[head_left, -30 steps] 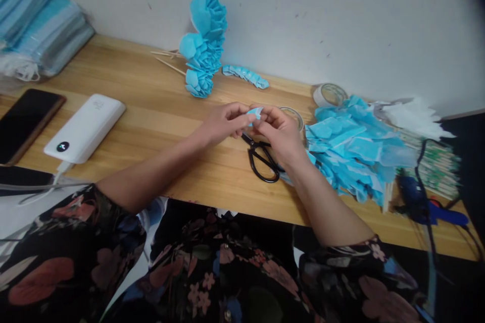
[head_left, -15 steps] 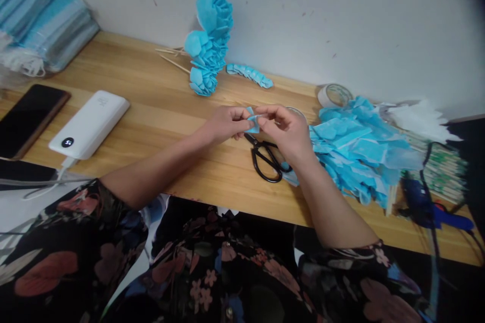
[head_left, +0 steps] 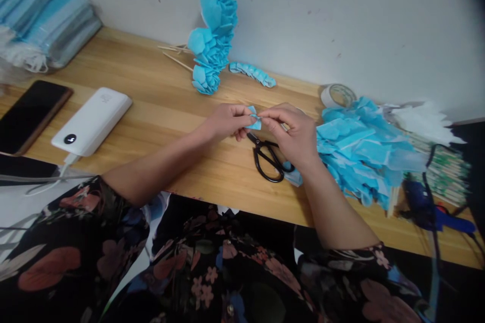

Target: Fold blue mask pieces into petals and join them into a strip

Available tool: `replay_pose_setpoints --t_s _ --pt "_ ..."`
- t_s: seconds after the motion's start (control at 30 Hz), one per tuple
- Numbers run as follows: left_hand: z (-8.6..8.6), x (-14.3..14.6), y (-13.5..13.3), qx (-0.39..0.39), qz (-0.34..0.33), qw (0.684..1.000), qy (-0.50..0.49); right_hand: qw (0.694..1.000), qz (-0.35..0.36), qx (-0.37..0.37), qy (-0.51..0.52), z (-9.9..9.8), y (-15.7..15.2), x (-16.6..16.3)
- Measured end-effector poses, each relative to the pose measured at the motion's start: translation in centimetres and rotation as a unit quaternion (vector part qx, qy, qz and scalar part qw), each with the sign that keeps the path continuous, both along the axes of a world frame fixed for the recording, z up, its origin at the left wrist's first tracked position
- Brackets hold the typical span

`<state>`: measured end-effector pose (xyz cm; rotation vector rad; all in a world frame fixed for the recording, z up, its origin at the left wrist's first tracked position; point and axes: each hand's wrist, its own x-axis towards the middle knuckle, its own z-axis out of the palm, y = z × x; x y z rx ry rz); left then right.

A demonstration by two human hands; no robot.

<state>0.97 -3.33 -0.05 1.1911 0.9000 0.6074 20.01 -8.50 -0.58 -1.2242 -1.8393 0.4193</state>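
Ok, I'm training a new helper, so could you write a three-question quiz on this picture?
1. True or false: the black-handled metal scissors lie on the brown wooden tabletop.
2. The left hand pinches: A) the scissors; B) a small, light-blue fabric piece; C) a white tape roll.
3. Fill the blank, from the wearer's view: the dark, flat phone lies to the ___ of the white, rounded power bank.

Key: 1 true; 2 B; 3 left.

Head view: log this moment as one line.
left hand: grips blue piece; right hand: pinches its edge; scissors: on table
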Motion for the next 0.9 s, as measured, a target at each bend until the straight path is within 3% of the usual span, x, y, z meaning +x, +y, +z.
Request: replay_pose_setpoints --t_s 0.33,0.67,0.9 --pt "-0.7 -0.4 0.4 -0.056 -0.015 0.99 -0.128 0.999 -0.008 0.025 -0.037 -0.3 -0.1 0.2" --pt "-1.1 -0.3 0.7 -0.031 0.004 0.994 -0.101 0.998 -0.014 0.047 -0.028 -1.0 0.0 0.4" --pt "-1.3 -0.3 0.7 0.019 0.02 0.996 -0.084 0.99 -0.035 -0.075 0.114 -0.6 -0.1 -0.3"
